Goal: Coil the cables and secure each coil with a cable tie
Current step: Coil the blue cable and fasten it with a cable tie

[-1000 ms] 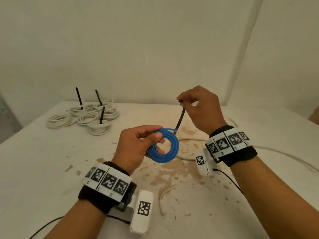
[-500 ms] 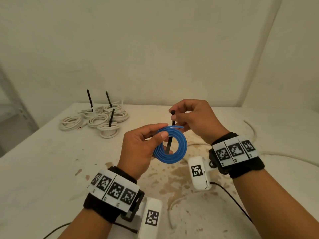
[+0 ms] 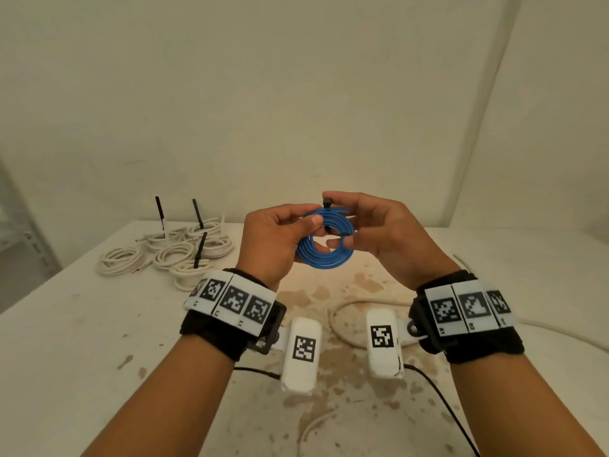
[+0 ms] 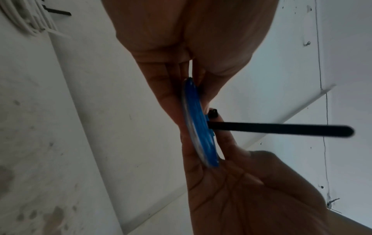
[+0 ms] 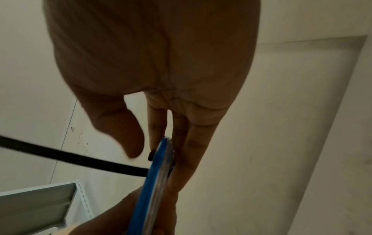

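A small blue cable coil [image 3: 316, 258] is held up in front of me above the table. My left hand [image 3: 306, 225] grips its left side, thumb on the front face. A black cable tie [image 3: 336, 230] runs through the coil's hole, its head [image 3: 327, 202] above the top rim. My right hand [image 3: 336, 219] pinches the tie at the coil's upper right, index finger on the head. In the left wrist view the coil [image 4: 199, 130] is edge-on and the tie's tail [image 4: 281, 129] sticks out sideways. The right wrist view shows the same coil [image 5: 159, 174] and tail [image 5: 70, 155].
Several white cable coils [image 3: 184, 249], some with black ties standing up, lie at the table's back left. A loose white cable [image 3: 362, 305] curves across the stained white table [image 3: 99, 357] under my right wrist. A grey metal shelf [image 3: 19, 245] stands at the far left.
Both hands have risen and come together. The tie, first held up to the right of the coil, now passes through its hole with the head over the top rim.
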